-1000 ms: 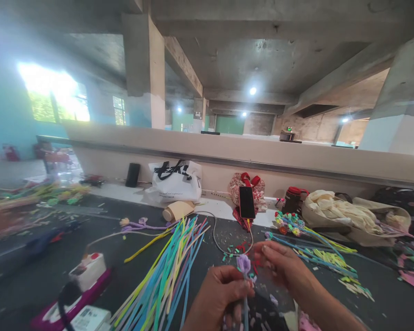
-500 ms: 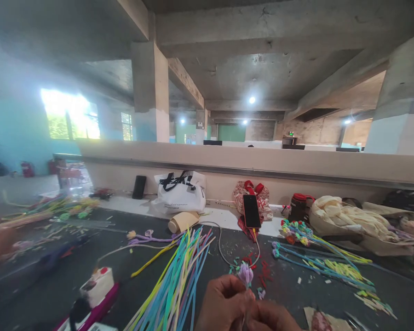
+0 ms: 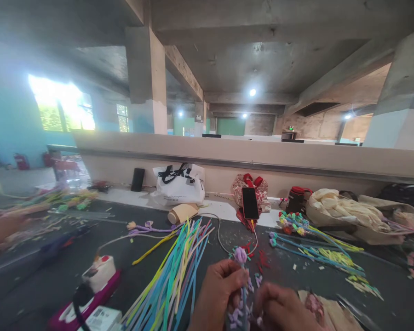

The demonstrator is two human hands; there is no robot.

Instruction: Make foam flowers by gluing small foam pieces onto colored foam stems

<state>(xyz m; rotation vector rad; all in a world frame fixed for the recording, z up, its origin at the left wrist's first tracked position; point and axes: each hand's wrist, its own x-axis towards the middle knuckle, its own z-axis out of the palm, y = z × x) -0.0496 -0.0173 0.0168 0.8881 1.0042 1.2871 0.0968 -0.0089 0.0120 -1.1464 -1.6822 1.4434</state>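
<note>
Low in the middle, my left hand [image 3: 222, 289] pinches the stem of a pipe-cleaner flower [image 3: 240, 255]. Its small lilac bloom points up above my thumb, and a blue-grey stem runs down past my fingers. Just to the right of the stem is my right hand [image 3: 281, 305], its fingers curled together; whatever they may hold is hidden. Small purple clippings [image 3: 234, 317] lie under and around the stem. Left of my hands spreads a bundle of long coloured pipe cleaners [image 3: 174, 276] in blue, yellow, green and pink.
A phone [image 3: 250, 203] leans on a red-patterned bag with its cable attached. Finished stems [image 3: 317, 257] lie to the right. A power strip [image 3: 86, 303] sits front left. Behind stand a white bag [image 3: 179, 186] and dark mug [image 3: 296, 200]. Another person's hand [image 3: 0, 230] shows far left.
My hands have moved apart, the right one off to the right of the stem. The bloom looks tighter and rounder, and more stem shows. The view has shifted slightly.
</note>
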